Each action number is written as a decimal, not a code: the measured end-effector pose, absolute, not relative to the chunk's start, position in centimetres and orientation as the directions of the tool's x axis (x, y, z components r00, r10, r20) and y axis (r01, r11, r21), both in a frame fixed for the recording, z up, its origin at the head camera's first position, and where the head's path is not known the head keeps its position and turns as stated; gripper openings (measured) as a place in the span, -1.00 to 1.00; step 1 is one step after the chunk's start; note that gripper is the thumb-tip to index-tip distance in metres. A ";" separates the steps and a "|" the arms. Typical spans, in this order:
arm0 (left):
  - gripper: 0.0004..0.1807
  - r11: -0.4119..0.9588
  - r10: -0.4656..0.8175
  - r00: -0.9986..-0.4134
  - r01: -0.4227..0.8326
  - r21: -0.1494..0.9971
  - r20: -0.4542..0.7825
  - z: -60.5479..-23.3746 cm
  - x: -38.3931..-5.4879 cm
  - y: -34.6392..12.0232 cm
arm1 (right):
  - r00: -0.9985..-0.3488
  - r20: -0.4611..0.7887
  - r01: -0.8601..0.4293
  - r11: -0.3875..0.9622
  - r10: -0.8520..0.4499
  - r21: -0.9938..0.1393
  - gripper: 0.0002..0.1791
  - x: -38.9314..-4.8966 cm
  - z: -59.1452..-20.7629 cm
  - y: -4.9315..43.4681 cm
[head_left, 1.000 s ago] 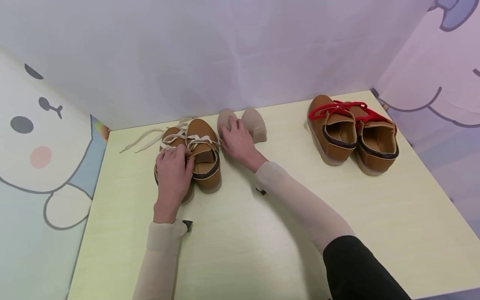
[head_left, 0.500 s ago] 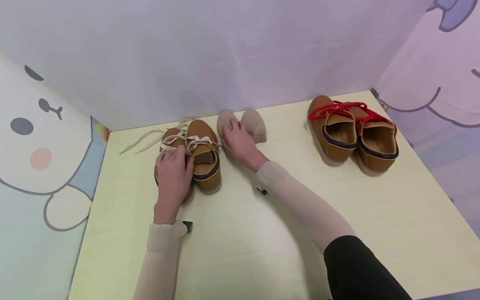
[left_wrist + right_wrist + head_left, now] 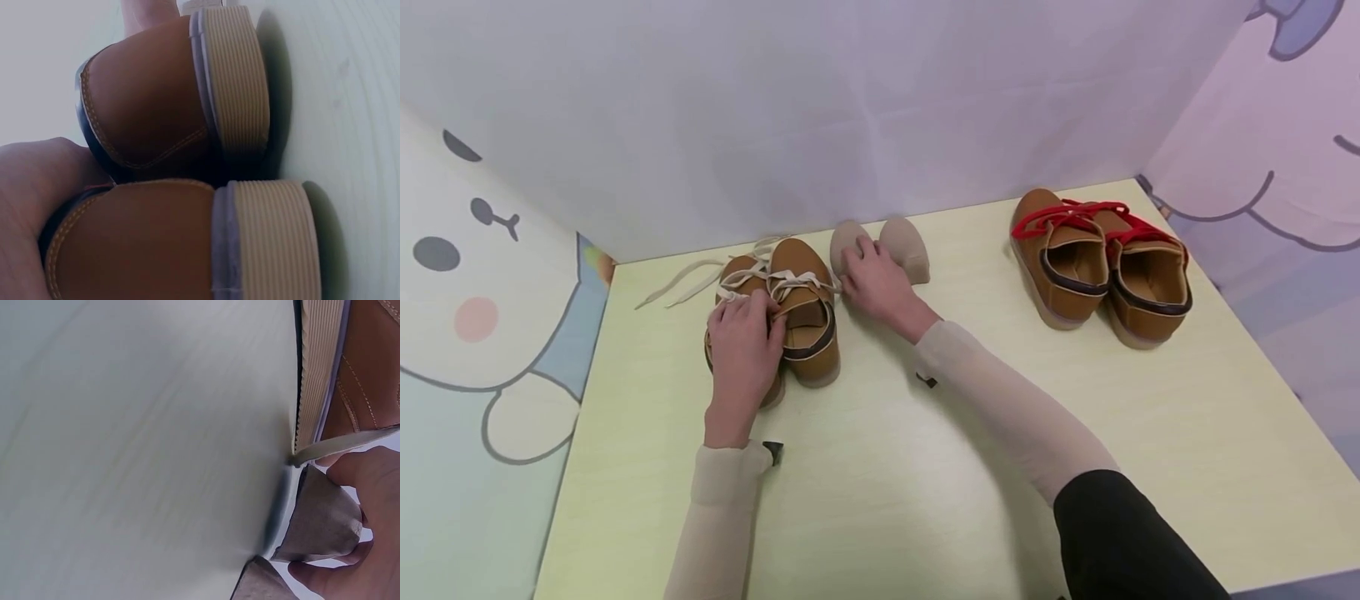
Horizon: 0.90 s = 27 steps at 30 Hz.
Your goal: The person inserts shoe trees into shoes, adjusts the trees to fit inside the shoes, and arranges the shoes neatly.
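Note:
My left hand grips the left brown shoe of a white-laced pair, its fingers bent over the upper and hiding most of the opening. Beside it, nearly touching, stands the other brown shoe. The left wrist view shows both heels with ribbed pale soles. My right hand holds a beige toe-shaped shoe insert; in the right wrist view, thumb and fingers pinch the insert from opposite sides. A second beige insert lies just right of it. White laces trail left of the pair.
A brown pair of shoes with red laces stands at the back right of the pale table. A plain pale cloth wall rises behind. Cartoon-printed panels flank both sides.
The whole scene shifts slightly in the head view. Both hands stay on the same shoe and insert, with no clear movement.

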<state>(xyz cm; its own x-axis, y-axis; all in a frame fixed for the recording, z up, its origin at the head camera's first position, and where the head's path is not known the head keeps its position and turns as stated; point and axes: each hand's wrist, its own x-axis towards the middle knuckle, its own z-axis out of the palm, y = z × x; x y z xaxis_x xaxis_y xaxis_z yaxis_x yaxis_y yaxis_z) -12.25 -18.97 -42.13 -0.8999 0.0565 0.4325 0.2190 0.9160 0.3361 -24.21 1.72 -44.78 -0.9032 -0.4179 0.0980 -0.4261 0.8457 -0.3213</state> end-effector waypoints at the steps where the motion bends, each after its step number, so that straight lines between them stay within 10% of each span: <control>1: -0.85 0.916 0.055 -0.902 0.216 0.339 0.428 -42.1 -12.3 -19.0 | -0.901 0.101 -0.430 0.844 -0.421 -0.319 -0.61 -24.2 -44.7 1.8; 27: -0.73 0.902 0.102 -0.902 0.261 0.344 0.419 -41.1 -12.1 -17.5 | -0.874 0.205 -0.483 0.830 -0.440 -0.277 -0.50 -22.4 -40.9 4.7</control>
<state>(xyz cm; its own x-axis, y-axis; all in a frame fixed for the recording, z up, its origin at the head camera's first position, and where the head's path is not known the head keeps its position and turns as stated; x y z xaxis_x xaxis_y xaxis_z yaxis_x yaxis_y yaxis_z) -12.13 -17.46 -41.09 -0.9024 0.1018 0.4186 0.2612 0.9019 0.3439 -22.37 4.74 -40.87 -0.8742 -0.4404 0.2046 -0.4833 0.8304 -0.2772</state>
